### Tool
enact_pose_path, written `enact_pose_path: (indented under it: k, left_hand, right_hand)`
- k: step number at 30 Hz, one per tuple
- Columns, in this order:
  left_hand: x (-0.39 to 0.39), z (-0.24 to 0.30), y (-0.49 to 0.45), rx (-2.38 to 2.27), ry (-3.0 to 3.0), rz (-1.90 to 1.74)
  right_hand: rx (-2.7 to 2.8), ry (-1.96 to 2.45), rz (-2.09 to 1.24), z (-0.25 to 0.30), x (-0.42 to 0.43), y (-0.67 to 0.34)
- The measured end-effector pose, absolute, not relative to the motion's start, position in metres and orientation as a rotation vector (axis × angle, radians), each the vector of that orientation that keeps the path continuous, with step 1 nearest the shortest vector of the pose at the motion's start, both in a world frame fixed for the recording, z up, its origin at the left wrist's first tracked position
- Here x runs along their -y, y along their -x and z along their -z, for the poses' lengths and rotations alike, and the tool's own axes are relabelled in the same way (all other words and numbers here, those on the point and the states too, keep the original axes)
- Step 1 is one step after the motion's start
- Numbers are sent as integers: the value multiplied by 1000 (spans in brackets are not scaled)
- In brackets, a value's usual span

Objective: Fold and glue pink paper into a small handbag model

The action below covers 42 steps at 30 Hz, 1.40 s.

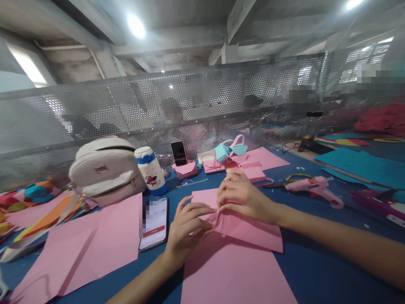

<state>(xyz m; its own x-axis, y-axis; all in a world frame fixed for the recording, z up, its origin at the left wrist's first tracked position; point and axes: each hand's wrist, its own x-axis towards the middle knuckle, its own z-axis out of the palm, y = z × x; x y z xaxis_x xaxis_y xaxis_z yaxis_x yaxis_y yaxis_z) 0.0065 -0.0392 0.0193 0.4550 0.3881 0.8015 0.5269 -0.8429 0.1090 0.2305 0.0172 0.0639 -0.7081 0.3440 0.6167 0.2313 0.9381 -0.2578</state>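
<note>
A folded sheet of pink paper (259, 232) is held between my two hands, above another pink sheet (230, 274) lying flat on the blue table. My left hand (190, 223) pinches its creased left part, thumb and fingers close together. From above, my right hand (237, 192) grips the same paper with curled fingers, near the left hand's fingertips. Just beyond the right hand are small pink paper pieces (253, 174) and a light blue paper shape (222, 153). The exact fold under the fingers is partly hidden.
Left of my hands lie a lit phone (155, 228) and large pink sheets (85, 249). Behind stand a bottle (151, 171), a pale backpack (104, 169) and a second phone (179, 153). Rightward are a pink glue gun (313, 185), scissors (275, 185) and blue sheets (363, 166). A perforated metal screen (196, 93) rises behind.
</note>
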Motion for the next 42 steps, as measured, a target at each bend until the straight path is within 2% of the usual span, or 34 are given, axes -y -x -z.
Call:
enact_pose_path:
  k: [7, 17, 22, 32, 42]
  left_hand:
    - [38, -16, -5, 855, 2597, 1303]
    - [51, -8, -23, 1476, 2725, 1455]
    - [52, -7, -26, 1609, 2715, 1537]
    - [47, -9, -23, 1629, 2686, 1813]
    - [33, -1, -9, 1967, 2572, 2013]
  right_hand:
    - [2398, 379, -138, -64, -16, -230]
    - [2401, 303, 153, -46, -10, -222]
    - [2427, 315, 305, -39, -6, -218]
    - [2366, 286, 256, -39, -10, -220]
    - [1902, 603, 9, -84, -34, -258]
